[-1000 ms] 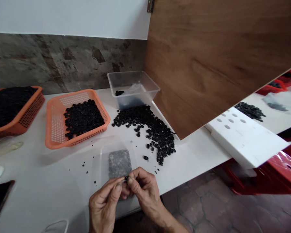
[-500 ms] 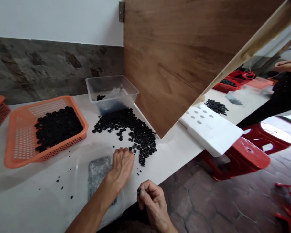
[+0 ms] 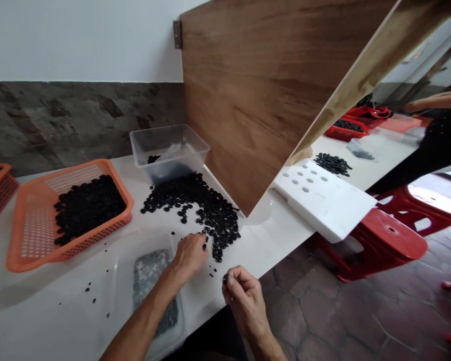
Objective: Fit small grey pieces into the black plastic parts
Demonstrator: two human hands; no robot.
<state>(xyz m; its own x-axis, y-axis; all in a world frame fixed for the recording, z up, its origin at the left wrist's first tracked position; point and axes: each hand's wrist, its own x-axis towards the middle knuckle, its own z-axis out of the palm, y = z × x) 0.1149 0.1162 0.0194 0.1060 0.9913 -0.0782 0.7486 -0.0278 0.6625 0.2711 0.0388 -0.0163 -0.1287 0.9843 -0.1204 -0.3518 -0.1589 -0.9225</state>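
Observation:
My left hand [image 3: 190,255] is at the near edge of a spread pile of small black rounded pieces [image 3: 225,223], its fingers closed with a small black piece [image 3: 205,246] at the fingertips. Lower and to the right, past the table's front edge, my right hand [image 3: 244,296] pinches another black piece [image 3: 226,278] between thumb and fingers. Under my left forearm stands a clear plastic tub [image 3: 116,281] with a grey, speckled layer [image 3: 150,271] inside. The exact kind of the black pieces cannot be made out.
An orange mesh basket [image 3: 30,225] of black pieces stands left, a translucent bin [image 3: 171,150] behind the pile. A wooden panel [image 3: 263,95] slants over the table. Right are a white foam block [image 3: 323,200], red stools [image 3: 394,230] and another person [image 3: 439,135].
My left hand has shifted slightly down and a black piece now shows at its fingertips. My right hand has moved a little right and up, still pinching its piece. The view has tilted slightly.

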